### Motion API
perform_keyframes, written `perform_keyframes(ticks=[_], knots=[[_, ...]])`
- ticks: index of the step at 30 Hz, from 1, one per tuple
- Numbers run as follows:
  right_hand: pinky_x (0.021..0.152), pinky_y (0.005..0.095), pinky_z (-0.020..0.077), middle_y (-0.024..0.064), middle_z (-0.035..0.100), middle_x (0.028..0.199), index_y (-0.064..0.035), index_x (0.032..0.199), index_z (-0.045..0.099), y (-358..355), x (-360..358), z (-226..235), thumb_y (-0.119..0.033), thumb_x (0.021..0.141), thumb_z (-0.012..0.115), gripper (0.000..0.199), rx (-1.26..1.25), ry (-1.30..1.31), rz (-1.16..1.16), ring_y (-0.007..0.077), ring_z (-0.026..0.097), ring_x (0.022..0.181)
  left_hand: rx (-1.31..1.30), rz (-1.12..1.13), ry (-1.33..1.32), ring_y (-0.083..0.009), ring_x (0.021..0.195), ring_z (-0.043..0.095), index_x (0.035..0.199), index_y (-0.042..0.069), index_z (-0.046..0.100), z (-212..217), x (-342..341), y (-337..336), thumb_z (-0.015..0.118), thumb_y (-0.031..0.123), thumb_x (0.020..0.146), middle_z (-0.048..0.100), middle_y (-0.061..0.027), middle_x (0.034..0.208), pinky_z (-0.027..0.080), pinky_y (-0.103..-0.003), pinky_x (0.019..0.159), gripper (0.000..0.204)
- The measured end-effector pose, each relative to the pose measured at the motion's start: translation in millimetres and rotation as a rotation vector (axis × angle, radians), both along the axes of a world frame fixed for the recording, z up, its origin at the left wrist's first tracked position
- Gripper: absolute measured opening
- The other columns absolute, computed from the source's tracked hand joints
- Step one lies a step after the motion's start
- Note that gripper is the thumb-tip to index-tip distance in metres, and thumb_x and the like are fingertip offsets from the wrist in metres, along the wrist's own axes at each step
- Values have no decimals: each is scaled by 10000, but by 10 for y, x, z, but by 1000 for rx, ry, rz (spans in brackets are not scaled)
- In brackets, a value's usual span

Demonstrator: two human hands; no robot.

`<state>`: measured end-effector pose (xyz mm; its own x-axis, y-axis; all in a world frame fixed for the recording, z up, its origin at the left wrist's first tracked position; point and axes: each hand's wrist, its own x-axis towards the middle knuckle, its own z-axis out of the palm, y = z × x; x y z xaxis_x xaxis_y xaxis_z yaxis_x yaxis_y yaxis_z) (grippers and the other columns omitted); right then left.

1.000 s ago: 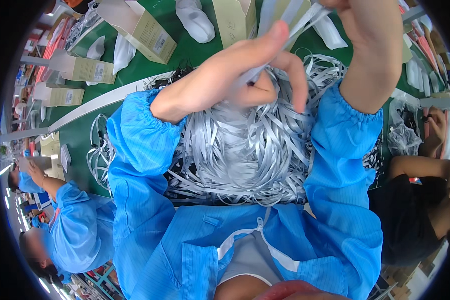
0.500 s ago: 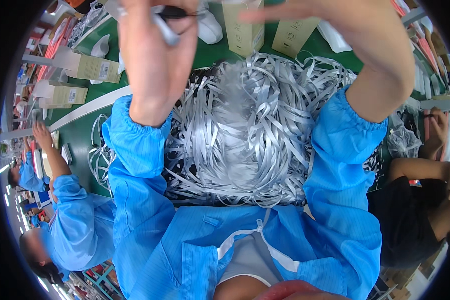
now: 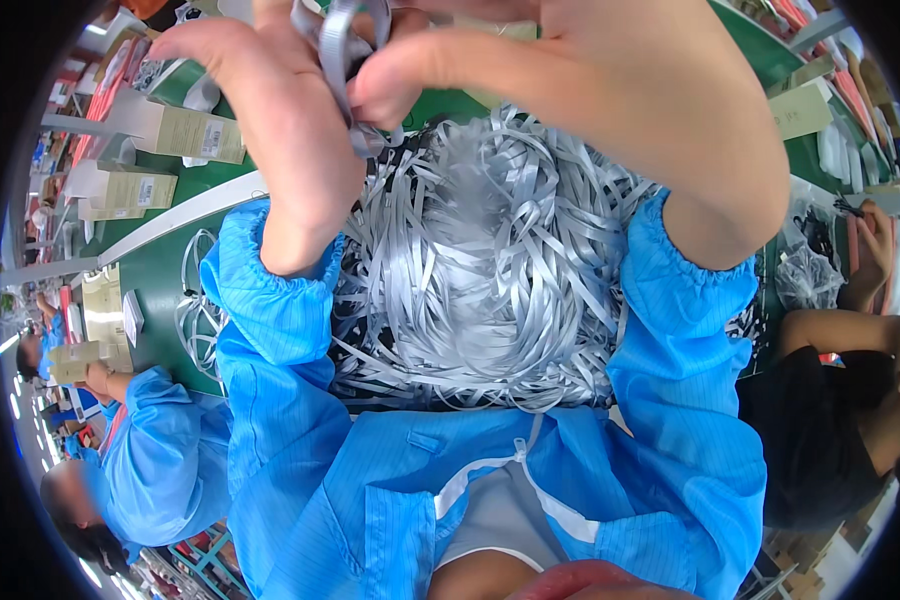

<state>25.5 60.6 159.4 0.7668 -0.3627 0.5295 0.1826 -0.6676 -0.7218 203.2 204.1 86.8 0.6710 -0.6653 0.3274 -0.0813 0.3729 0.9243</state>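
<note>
A loop of flat grey strap [image 3: 338, 45] hangs between my two hands at the top of the view. My right hand [image 3: 560, 90] reaches across from the right, with its thumb and fingers closed on the strap. My left hand [image 3: 295, 130] is turned palm up beside it, thumb stretched out to the left; its fingers run partly out of view at the top edge, and the strap lies against it. Below both hands a big heap of silvery-grey straps [image 3: 500, 260] fills the middle, with black parts showing at its edges.
Beige boxes [image 3: 198, 135] with open flaps stand at the left on the green table [image 3: 160, 290]. Some loose straps [image 3: 198, 310] lie left of the heap. A clear plastic bag [image 3: 808, 275] is at the right. People sit at both sides: a blue sleeve [image 3: 165, 430] left, a hand [image 3: 873, 240] right.
My right hand has come left and down to my left hand and grips the strap. My left thumb has swung out to the left. The co-worker at left now handles a box.
</note>
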Motion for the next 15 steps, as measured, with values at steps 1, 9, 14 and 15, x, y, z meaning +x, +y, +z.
perform_keyframes(ticks=[1, 9, 14, 15], knots=[[685, 216, 578, 81, 739, 883, 26, 974, 730, 20, 1, 3, -44, 923, 697, 92, -28, -10, -30, 112, 707, 800, 75, 115, -15, -72, 597, 427, 1231, 0, 543, -4, -7, 5, 122, 867, 894, 585, -29, 826, 329, -215, 492, 1021], [674, 215, 568, 81, 741, 871, 33, 960, 736, -249, -301, 125, -20, 916, 695, 80, -267, -84, -309, 108, 703, 789, -114, -415, -23, -287, 1410, 432, 1568, -13, 249, 88, -112, -187, 293, 596, 1055, 510, -155, 1470, 268, -381, 1194, 798], [666, 214, 561, 80, 742, 863, 37, 951, 740, -289, -353, 104, -5, 911, 694, 74, -447, -133, -472, 106, 700, 782, -244, -170, -877, -295, 974, 631, 1219, -5, 596, -449, -211, -426, 279, 638, 1027, 659, -150, 1096, 484, -379, 890, 742], [665, 214, 560, 80, 742, 862, 38, 949, 740, -289, -379, 138, -2, 910, 694, 73, -486, -141, -507, 105, 700, 781, -182, -267, -978, -353, 1064, 628, 1265, -13, 583, -578, -303, -418, 362, 540, 1057, 660, -181, 1149, 453, -421, 997, 631]])
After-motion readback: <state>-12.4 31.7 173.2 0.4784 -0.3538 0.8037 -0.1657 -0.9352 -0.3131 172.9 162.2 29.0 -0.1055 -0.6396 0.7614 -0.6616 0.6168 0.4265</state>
